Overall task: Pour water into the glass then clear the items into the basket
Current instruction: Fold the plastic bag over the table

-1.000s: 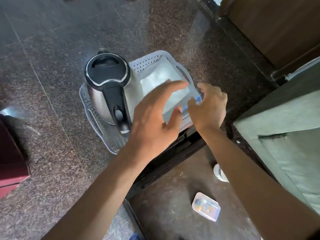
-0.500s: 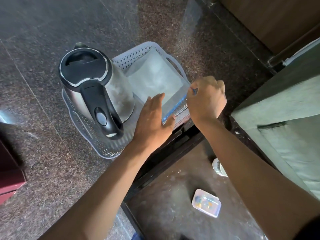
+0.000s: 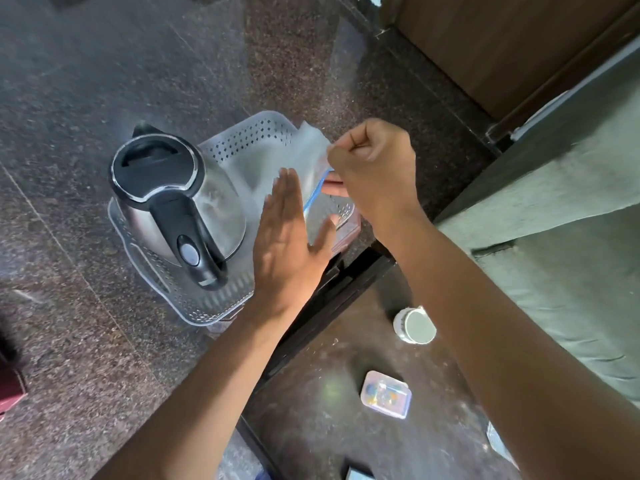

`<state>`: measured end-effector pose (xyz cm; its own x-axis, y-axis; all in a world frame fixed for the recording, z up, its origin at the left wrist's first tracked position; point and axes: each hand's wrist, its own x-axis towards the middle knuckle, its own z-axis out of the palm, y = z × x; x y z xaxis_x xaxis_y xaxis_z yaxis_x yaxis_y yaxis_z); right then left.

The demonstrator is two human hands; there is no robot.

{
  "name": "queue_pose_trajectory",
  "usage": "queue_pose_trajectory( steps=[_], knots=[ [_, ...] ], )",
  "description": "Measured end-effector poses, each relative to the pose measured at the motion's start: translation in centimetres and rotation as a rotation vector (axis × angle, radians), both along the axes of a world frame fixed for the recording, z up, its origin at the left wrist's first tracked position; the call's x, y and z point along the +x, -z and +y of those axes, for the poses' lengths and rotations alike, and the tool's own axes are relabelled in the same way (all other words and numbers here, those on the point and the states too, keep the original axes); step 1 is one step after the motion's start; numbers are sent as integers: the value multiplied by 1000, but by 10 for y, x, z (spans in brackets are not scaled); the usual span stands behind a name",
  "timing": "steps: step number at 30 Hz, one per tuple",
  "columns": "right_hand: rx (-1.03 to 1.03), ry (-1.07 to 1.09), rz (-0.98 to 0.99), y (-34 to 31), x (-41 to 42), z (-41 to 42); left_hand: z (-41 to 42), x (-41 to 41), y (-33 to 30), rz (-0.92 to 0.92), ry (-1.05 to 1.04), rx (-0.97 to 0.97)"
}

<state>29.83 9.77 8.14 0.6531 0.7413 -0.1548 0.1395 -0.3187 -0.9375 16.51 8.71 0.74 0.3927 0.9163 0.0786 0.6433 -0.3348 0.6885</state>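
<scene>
I am clearing: my right hand (image 3: pixel 375 168) pinches the zip bag (image 3: pixel 301 161) over the basket (image 3: pixel 242 136), left hand (image 3: pixel 287 237) flat open; next I must lay it beside the kettle (image 3: pixel 173 195).

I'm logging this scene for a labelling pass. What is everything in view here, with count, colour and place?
kettle: one, steel with black lid and handle, upright in the basket's left half.
basket: one, pale grey perforated plastic, on the stone counter.
zip bag: one, clear with a blue seal strip, over the basket's right half.
counter: one, dark speckled stone.
round jar: one, white with a grey lid, on the floor below.
small box: one, clear with coloured contents, on the floor.
left hand: one, open and flat against the bag.
right hand: one, closed, pinching the bag's blue edge.
</scene>
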Motion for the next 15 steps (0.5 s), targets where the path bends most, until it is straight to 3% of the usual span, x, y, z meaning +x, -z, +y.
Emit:
queue_pose_trajectory(
  steps=[6, 15],
  knots=[
    [52, 67, 14, -75, 6, -24, -17, -15, -62, -94, -27, 162],
    [35, 219, -37, -159, -2, -117, -63, -7, -170, -279, 40, -37]
  ],
)
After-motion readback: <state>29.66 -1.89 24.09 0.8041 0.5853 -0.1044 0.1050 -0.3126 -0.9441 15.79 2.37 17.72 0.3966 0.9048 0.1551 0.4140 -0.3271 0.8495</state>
